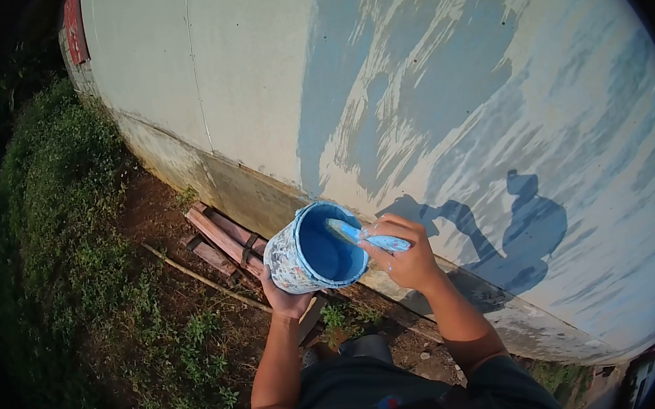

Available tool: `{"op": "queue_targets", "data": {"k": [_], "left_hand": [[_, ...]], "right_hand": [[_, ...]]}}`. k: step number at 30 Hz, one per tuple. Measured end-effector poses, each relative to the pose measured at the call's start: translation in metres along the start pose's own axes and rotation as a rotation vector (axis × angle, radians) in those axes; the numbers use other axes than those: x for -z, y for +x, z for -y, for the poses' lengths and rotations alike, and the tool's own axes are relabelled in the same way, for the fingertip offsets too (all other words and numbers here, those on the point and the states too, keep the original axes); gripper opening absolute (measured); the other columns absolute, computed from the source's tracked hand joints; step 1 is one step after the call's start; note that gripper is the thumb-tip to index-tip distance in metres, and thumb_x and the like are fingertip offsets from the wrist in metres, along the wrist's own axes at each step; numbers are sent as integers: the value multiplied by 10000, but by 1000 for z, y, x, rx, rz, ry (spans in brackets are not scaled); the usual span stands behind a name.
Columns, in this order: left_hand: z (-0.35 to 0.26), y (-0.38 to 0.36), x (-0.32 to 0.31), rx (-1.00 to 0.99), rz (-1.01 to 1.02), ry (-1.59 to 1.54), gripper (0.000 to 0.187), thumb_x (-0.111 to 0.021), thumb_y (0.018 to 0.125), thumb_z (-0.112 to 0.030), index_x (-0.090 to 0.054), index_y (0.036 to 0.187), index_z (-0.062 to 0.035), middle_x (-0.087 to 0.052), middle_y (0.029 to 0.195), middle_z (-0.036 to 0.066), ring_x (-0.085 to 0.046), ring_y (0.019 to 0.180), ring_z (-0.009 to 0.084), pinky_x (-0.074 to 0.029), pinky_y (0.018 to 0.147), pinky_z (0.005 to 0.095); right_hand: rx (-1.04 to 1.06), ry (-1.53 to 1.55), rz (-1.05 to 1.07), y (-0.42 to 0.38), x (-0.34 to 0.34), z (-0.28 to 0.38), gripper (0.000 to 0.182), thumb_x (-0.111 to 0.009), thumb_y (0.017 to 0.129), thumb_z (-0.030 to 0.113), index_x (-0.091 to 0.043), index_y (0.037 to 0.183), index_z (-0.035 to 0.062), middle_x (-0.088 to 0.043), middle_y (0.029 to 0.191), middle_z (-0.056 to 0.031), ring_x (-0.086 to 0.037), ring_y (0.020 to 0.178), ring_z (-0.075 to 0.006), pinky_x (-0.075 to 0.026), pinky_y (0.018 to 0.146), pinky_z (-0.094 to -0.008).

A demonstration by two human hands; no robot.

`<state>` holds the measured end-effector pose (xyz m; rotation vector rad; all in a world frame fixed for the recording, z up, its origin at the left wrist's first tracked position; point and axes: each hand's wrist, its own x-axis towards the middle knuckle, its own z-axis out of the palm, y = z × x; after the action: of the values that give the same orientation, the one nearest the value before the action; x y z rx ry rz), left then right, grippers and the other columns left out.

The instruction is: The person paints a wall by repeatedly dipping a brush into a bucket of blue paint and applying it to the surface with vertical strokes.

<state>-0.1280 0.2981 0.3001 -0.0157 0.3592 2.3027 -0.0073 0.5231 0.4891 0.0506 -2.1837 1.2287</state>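
Observation:
My left hand (286,298) holds up a paint-spattered bucket (286,265) from below and the side, fingers partly hidden behind it. Blue paint (323,251) coats the inside of the bucket, whose mouth tilts toward me. In my right hand (408,256) is a paintbrush (376,238) with a blue-smeared handle, gripped between thumb and fingers. Its bristle end reaches over the rim into the bucket's mouth. Ahead stands a pale wall (256,79) with streaky blue-grey brush strokes (455,71) across its middle and right.
Reddish wooden planks (222,240) lie on the soil by the wall's base, left of the bucket. A long thin stick (203,280) rests beside them. Green weeds (63,171) cover the ground at left. My shadow (529,227) falls on the wall at right.

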Motion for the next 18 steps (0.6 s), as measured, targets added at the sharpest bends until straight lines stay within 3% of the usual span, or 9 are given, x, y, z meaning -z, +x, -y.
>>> {"op": "queue_targets", "data": {"k": [4,6,9,12,18], "left_hand": [[7,1,1,7,-23,35,916,-511,989,-761,-458,1663,-142,-501,1667,156,-507,1504,390,-422,1230,640],[9,1,-1,20,-15,34,918,-509,990,-769,-456,1664,-149,-503,1663,162,-527,1487,400,-473,1188,649],[11,0,-9,49,-62,40,919,-499,994,-779,-453,1664,-151,-500,1662,167,-554,1461,416,-540,1114,660],[16,0,-9,64,-83,17,916,-485,1001,-782,-451,1663,-151,-511,1652,174,-580,1433,429,-580,1051,672],[27,0,-16,104,-94,28,911,-447,1015,-769,-446,1663,-128,-540,1624,183,-589,1418,446,-576,1045,688]], "right_hand": [[-10,-58,37,-2,9,9,197,-866,885,-28,-747,1042,-33,-742,965,-171,-743,810,-272,-570,689,-367],[-43,-68,78,-5,9,8,197,-875,866,-49,-746,1013,-34,-751,947,-175,-762,809,-258,-571,669,-353],[14,-29,-77,-10,8,1,189,-879,866,-38,-746,1002,-41,-756,957,-181,-753,806,-254,-556,665,-358],[-92,-3,19,-14,19,2,206,-875,888,-13,-755,1055,-31,-763,987,-181,-761,821,-302,-578,710,-386],[26,-24,-102,-21,23,-1,206,-875,888,-13,-759,1057,-32,-772,987,-183,-773,844,-308,-583,710,-389]]}}
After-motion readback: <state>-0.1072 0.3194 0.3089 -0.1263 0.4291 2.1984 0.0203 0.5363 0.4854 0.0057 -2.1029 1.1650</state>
